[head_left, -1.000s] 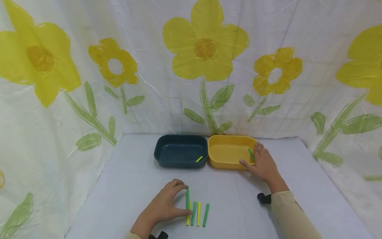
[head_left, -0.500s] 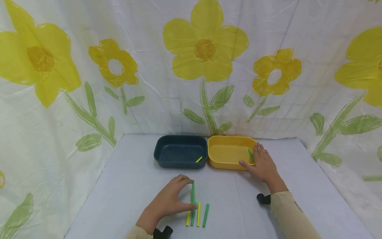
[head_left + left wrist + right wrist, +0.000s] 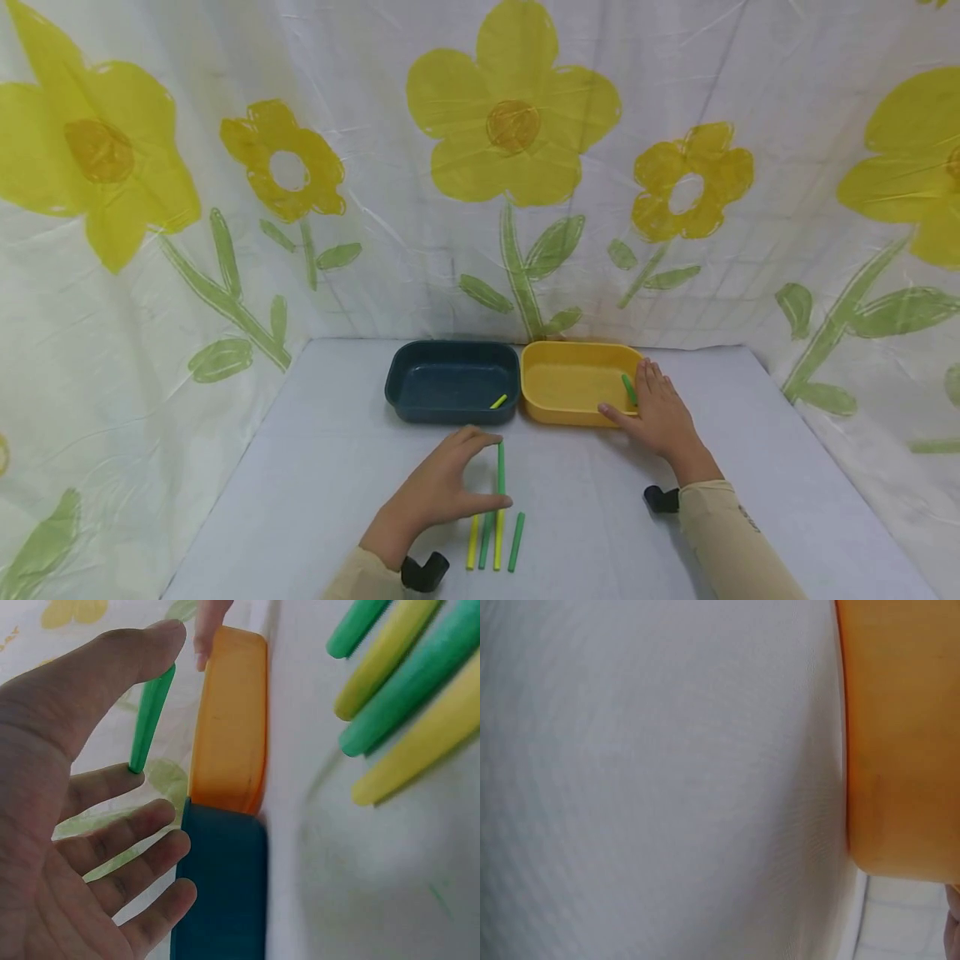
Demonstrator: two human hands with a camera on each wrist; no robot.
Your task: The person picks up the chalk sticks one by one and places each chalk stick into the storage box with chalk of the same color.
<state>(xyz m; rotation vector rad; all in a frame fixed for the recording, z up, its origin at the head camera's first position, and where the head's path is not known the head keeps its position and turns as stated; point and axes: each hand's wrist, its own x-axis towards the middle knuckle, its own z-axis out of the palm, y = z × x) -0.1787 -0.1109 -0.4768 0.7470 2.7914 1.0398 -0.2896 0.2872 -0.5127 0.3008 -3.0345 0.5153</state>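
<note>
The green stick (image 3: 501,468), probably light, stiff and slightly slippery, hangs end to end between thumb and forefinger of the left hand (image 3: 438,487) (mid-length might hold surer), near the other sticks (image 3: 517,543). The right hand (image 3: 660,415), fingers straight, touches the yellow tub (image 3: 561,414).

Soft, even, slightly dim light fills the head view; blooms on the white fabric backdrop printed with yellow flowers (image 3: 375,208) look stretched at ten and two o'clock. A faint shadow lies at seven o'clock from the bare right hand (image 3: 662,414). In the right wrist view, the plain white tabletop (image 3: 652,765) is blurred and grainy, darkening beside the orange-yellow rectangular tray (image 3: 907,735).
</note>
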